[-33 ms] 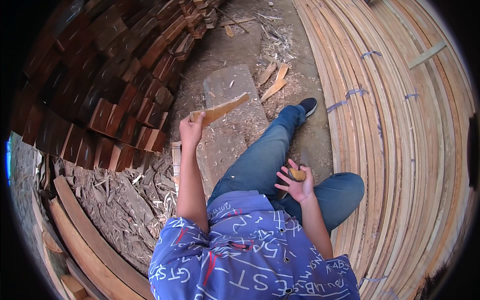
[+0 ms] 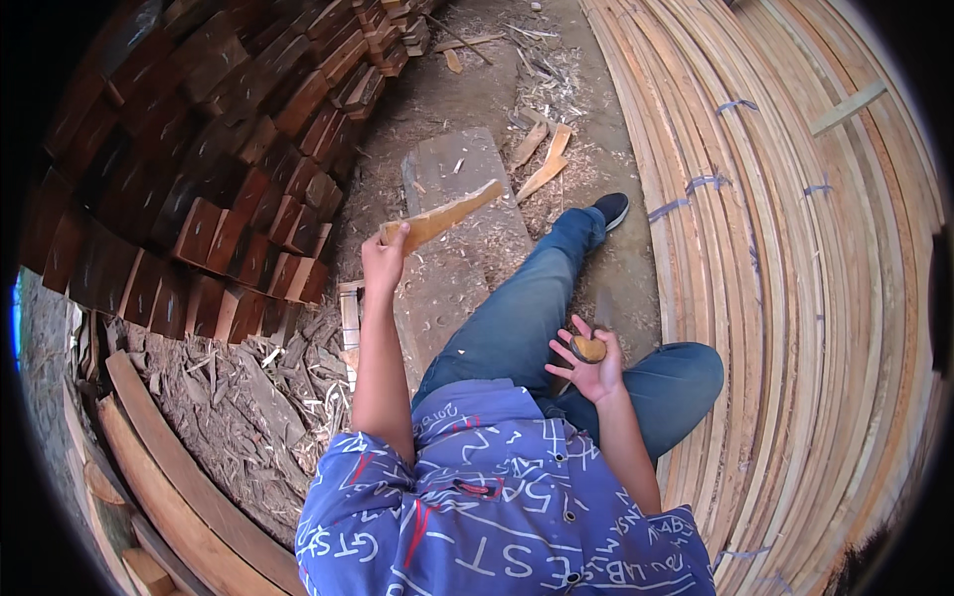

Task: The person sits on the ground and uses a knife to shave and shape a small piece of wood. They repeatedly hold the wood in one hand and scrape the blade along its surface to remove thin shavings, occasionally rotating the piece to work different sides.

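Right hand [image 2: 593,375]: palm up by the bent right knee [image 2: 686,377], fingers splayed, none wrapped round anything.
Wood-ended piece [image 2: 591,349]: dark-rimmed round end, against the right palm beside the thumb; can't tell if the thumb pins it.
Left hand [image 2: 382,262]: forearm stretched forward, thumb on top, pinching the wood strip [image 2: 452,216] by its near end.
Wood strip: tapered, slants over the ground board [image 2: 437,162]; near end by the board's left edge, tip toward its right edge.
Change: strip tip slightly farther right and up; right hand barely different. Same grip, nothing set down.
Curved offcuts [image 2: 549,167]: off the board's right edge, far end.
Flanks: dark timber stack [image 2: 204,233] left, long planks [image 2: 730,253] right.
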Demonstrator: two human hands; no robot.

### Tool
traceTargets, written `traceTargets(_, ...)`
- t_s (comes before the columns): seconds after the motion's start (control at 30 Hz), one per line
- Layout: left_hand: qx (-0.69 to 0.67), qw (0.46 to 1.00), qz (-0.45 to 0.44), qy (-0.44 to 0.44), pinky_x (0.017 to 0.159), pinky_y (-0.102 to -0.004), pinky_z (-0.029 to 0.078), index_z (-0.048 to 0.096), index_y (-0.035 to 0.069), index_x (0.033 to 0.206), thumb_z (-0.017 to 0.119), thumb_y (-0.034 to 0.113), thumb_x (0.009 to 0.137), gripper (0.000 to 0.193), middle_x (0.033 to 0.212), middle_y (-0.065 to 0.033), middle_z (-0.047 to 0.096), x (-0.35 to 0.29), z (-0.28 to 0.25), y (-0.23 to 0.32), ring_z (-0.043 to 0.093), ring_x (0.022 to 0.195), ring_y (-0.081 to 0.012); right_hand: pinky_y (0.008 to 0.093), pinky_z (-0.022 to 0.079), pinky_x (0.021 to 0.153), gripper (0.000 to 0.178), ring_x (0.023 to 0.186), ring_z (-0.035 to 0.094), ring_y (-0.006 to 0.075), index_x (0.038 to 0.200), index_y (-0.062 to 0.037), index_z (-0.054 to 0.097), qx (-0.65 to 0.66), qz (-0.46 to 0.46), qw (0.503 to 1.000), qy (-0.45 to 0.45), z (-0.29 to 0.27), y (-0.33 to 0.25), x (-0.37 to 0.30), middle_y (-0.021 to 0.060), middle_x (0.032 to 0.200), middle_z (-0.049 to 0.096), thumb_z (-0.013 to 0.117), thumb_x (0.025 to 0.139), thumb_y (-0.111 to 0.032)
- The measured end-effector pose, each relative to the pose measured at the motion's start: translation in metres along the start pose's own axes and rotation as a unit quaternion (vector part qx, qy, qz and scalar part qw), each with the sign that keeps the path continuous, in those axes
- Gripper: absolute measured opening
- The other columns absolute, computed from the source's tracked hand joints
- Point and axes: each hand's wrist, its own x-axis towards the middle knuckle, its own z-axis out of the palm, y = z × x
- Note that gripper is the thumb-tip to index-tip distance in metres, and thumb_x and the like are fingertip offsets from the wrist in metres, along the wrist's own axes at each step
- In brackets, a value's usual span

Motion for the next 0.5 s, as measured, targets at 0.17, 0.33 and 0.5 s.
traceTargets(0.17,-0.190,0.950,-0.246,-0.040,0.081,-0.0309,0.046,0.063,0.004,0.111,0.065,0.035,0.094,0.035,0.105,-0.0050,0.066,-0.013,0.052,-0.025,0.060,0.093,-0.0151,0.0616,0.041,0.101,0.070,0.135,0.042,0.0342,0.152,-0.0188,0.037,-0.032,-0.017,0.999,-0.027,-0.003,0.003,0.001,0.0154,0.155,0.030,0.049,0.088,-0.044)
traceTargets(0.33,-0.161,0.947,-0.252,-0.120,0.083,-0.0349,0.053,0.058,0.002,0.117,0.062,0.032,0.097,0.036,0.113,-0.0068,0.064,-0.031,0.086,-0.040,0.062,0.101,-0.0180,0.0573,0.040,0.103,0.074,0.136,0.042,0.0324,0.151,-0.0118,0.038,-0.073,-0.008,0.997,-0.028,-0.002,0.008,0.004,0.0122,0.151,0.040,0.050,0.084,-0.042)
traceTargets(0.5,-0.238,0.913,-0.312,-0.112,0.083,-0.0387,0.055,0.054,-0.004,0.120,0.060,0.028,0.098,0.039,0.112,-0.0112,0.064,-0.051,0.107,-0.045,0.064,0.097,-0.0228,0.0546,0.041,0.104,0.073,0.133,0.046,0.0336,0.150,-0.0086,0.039,-0.072,-0.006,0.997,-0.027,-0.004,0.009,0.006,0.0138,0.149,0.043,0.050,0.084,-0.039)
